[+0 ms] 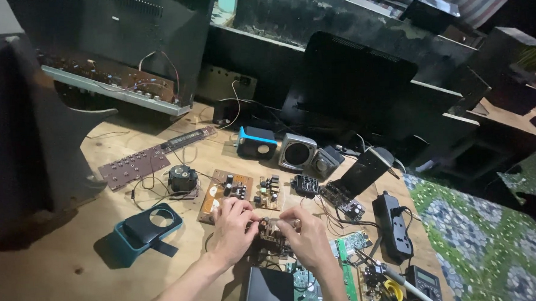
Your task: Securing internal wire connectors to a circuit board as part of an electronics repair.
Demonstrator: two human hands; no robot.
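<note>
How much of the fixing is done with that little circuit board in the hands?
Already done, it seems: cases are opened, since bare boards like the brown circuit board lie loose on the wooden table. In hand: the left hand and right hand both grip a small circuit board. Left: nothing looks put back together; the small speakers and multimeter sit untouched.
</note>
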